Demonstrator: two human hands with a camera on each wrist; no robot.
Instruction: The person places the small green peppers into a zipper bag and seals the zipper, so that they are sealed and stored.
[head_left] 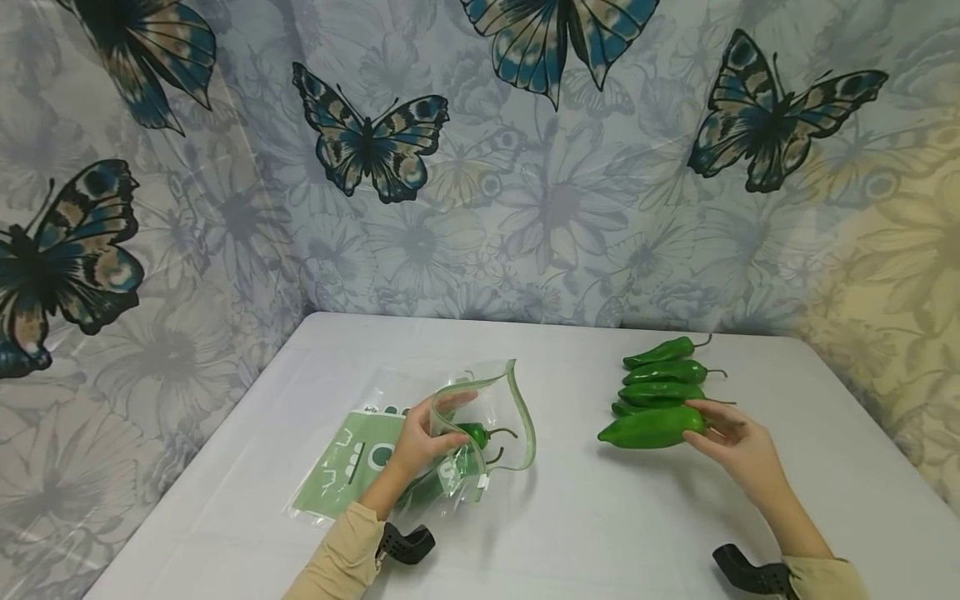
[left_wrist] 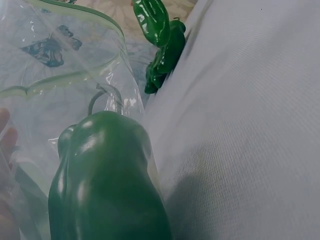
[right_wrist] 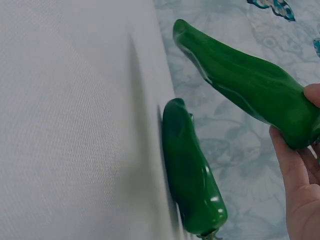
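Note:
My left hand [head_left: 420,437] grips a clear zip bag [head_left: 531,429] with green trim near its mouth, which gapes toward the right. Inside lie green peppers [head_left: 474,432], stems pointing to the opening; one pepper [left_wrist: 105,175] fills the lower part of the left wrist view. My right hand [head_left: 742,454] pinches another green pepper [head_left: 651,427] at its stem end. In the right wrist view this pepper [right_wrist: 245,75] hangs above the table, apart from a lying pepper [right_wrist: 190,165]. Several more green peppers [head_left: 663,372] form a column just behind it.
Under and left of the held bag lies a flat bag [head_left: 337,467] with a green cartoon-face print. Everything stands on a white-covered table [head_left: 585,525]. Behind it, a butterfly-patterned cloth [head_left: 555,225] hangs close to the far edge.

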